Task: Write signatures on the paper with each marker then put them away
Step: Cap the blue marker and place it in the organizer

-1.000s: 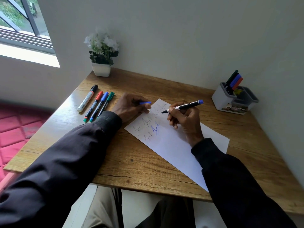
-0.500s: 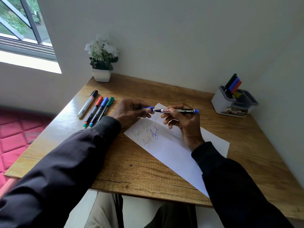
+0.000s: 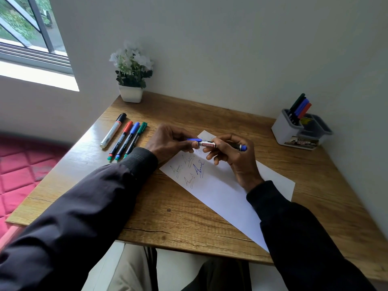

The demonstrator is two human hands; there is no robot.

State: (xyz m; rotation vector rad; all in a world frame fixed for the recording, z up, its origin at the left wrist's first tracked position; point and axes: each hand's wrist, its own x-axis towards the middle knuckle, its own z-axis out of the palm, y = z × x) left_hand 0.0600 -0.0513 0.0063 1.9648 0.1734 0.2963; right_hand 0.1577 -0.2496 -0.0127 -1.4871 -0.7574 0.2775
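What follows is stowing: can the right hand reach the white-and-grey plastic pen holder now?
Probably yes: only bare wooden table lies between the right hand, gripping the blue-ended marker, and the pen holder on its right. The left hand, pinching the blue cap at the marker's tip, must release first.

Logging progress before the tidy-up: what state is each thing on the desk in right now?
Blue marker: held level by right hand.
Blue cap: pinched by left hand, at the marker's tip; seating unclear.
Paper: flat, bearing several signatures.
Four markers: capped, lying side by side.
Organizer: upright, holding three markers.
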